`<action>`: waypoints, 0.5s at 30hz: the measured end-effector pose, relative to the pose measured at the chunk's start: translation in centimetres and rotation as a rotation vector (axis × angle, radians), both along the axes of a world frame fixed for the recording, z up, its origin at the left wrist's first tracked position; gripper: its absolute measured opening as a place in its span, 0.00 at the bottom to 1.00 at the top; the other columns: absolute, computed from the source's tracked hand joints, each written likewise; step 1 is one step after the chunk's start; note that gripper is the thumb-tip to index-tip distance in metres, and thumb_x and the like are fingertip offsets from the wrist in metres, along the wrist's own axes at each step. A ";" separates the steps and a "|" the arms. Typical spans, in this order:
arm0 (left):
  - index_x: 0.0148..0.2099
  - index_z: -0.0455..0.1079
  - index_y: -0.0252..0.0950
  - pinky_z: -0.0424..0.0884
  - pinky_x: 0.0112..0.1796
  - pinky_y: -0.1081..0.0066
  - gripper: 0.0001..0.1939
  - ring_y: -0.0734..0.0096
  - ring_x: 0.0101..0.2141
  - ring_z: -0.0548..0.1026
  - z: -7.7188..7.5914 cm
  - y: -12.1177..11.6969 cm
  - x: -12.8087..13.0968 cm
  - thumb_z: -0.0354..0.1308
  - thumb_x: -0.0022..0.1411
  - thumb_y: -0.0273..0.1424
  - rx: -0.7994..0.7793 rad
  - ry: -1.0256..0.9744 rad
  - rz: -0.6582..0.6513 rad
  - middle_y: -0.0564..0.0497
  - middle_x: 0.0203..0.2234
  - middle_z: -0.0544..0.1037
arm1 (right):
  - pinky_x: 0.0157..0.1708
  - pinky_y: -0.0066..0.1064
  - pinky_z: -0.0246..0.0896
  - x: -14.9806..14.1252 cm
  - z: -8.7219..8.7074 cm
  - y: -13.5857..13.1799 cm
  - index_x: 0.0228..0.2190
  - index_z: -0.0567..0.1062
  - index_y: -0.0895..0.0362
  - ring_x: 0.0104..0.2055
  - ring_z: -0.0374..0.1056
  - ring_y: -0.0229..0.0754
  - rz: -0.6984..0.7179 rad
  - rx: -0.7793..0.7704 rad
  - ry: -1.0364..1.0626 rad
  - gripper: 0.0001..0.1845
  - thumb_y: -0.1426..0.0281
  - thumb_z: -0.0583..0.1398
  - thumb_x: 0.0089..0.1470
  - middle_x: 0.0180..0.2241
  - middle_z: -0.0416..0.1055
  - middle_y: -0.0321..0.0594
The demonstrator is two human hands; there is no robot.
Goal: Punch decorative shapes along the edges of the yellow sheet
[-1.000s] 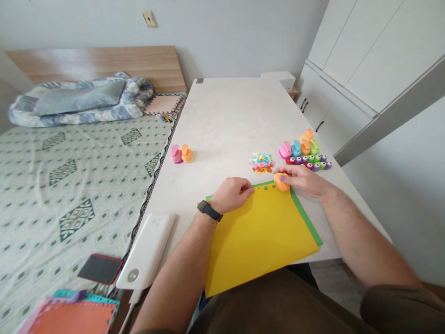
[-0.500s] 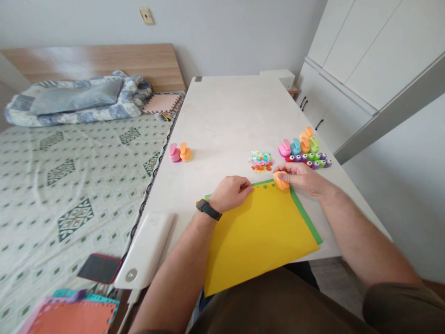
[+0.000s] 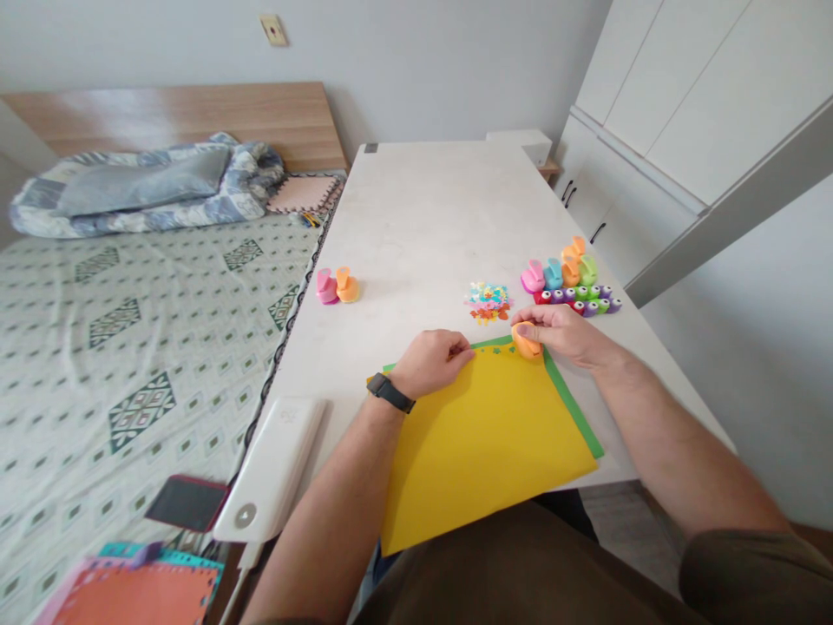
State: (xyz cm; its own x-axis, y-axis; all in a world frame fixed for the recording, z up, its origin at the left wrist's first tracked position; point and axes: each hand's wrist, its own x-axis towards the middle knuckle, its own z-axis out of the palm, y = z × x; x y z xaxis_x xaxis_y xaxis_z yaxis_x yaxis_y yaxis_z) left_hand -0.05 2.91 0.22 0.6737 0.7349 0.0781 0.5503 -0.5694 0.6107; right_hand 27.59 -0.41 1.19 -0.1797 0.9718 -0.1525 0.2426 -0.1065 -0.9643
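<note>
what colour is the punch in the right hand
Orange; the punch shows best in the head view.

"Sheets being handled?"
"Two: one yellow sheet (image 3: 488, 443) and one green sheet (image 3: 572, 401) showing beneath it."
"Hands there?"
"Two, one left hand (image 3: 433, 365) and one right hand (image 3: 573, 334)."
"Big punches?"
"Eight. One orange punch (image 3: 527, 343) on the yellow sheet's far edge, five big punches (image 3: 571, 274) beyond its right corner, two others (image 3: 347, 286) beyond its left."
"Small punches (image 3: 579, 295)?"
"At least ten, beyond its right corner; too tiny for an exact number."
"Cut-outs?"
"One pile (image 3: 489, 302) just beyond it, pieces overlapping too much to count."
"Left of it?"
"One phone (image 3: 186, 502), one white device (image 3: 273, 469), at least three coloured sheets (image 3: 140, 595)."
</note>
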 end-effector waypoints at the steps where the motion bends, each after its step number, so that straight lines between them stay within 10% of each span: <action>1: 0.37 0.76 0.37 0.65 0.32 0.72 0.11 0.71 0.30 0.74 0.0 0.0 0.0 0.55 0.67 0.35 0.000 -0.002 -0.001 0.51 0.29 0.79 | 0.38 0.39 0.65 0.0 -0.1 0.1 0.40 0.80 0.56 0.35 0.70 0.45 -0.024 -0.002 -0.001 0.22 0.53 0.69 0.50 0.34 0.77 0.43; 15: 0.35 0.75 0.36 0.63 0.31 0.72 0.11 0.73 0.28 0.72 0.1 0.0 0.0 0.54 0.67 0.35 -0.001 0.003 -0.005 0.51 0.28 0.79 | 0.41 0.34 0.63 -0.1 0.4 0.2 0.41 0.80 0.54 0.39 0.70 0.43 -0.133 0.065 0.147 0.18 0.57 0.68 0.52 0.38 0.77 0.39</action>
State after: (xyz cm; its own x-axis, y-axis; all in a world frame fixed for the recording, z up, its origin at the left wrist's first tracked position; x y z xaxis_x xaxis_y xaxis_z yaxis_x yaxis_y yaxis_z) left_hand -0.06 2.90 0.33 0.6775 0.7317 0.0754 0.5497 -0.5717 0.6091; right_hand 27.46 -0.17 1.59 -0.0644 0.9955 -0.0698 0.0863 -0.0642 -0.9942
